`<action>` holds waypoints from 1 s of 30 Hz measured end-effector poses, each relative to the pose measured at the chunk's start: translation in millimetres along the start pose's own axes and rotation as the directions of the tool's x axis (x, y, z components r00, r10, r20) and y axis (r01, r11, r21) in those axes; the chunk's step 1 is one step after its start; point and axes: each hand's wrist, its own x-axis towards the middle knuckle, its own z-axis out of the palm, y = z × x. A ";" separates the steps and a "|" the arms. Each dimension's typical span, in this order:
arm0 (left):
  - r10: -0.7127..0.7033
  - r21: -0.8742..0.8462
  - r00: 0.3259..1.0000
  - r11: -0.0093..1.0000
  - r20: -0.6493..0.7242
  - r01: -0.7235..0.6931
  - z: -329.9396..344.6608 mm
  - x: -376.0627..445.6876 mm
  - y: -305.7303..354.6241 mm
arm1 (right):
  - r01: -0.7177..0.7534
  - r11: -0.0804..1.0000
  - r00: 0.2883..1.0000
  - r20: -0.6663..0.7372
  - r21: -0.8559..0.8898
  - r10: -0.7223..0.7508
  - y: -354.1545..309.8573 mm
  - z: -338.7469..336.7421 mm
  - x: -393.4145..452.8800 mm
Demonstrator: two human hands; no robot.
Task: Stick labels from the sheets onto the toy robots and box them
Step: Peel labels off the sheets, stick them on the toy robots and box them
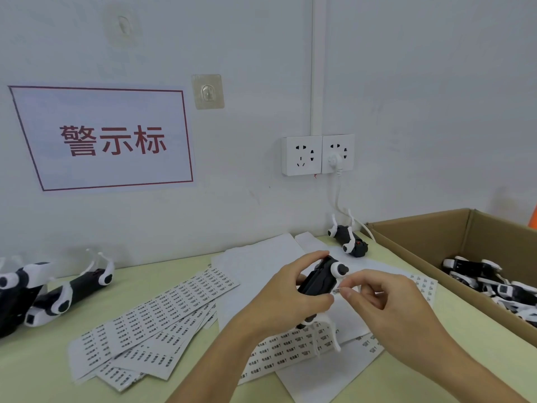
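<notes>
My left hand [286,295] grips a black-and-white toy robot [319,279] above the table, its white legs hanging down below my palm. My right hand [386,298] pinches a small label [337,291] against the robot's black body. Label sheets [162,312] lie fanned out on the table to the left and under my hands. A cardboard box [421,239] at the right holds several boxed robots [491,283]. Unlabelled-looking robots lie at the far left [66,292] and one at the back by the wall [348,239].
The table [43,370] is pale green and meets a white wall. A wall socket [318,155] has a white plug and cable running down behind the back robot. A red-bordered sign [107,138] hangs on the wall at left.
</notes>
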 end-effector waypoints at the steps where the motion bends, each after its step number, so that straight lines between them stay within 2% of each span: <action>1: 0.006 -0.004 1.000 1.000 0.002 -0.006 0.6 -0.1 0.1 | -0.003 1.000 1.000 -0.002 0.007 0.003 0.5 0.5 0.2; 10: 0.018 -0.026 1.000 1.000 0.005 -0.018 1.7 0.9 -0.4 | -0.021 0.999 1.000 -0.004 0.044 0.022 2.2 3.4 -1.1; 14: 0.015 -0.024 1.000 1.000 0.001 -0.015 1.9 1.5 -1.1 | 0.002 0.999 0.999 -0.052 0.038 0.000 2.7 7.4 -2.0; 30: 0.015 -0.021 1.000 1.000 -0.001 -0.015 1.7 1.6 -1.5 | 0.062 0.995 0.983 -0.167 -0.081 -0.074 5.4 19.3 -8.4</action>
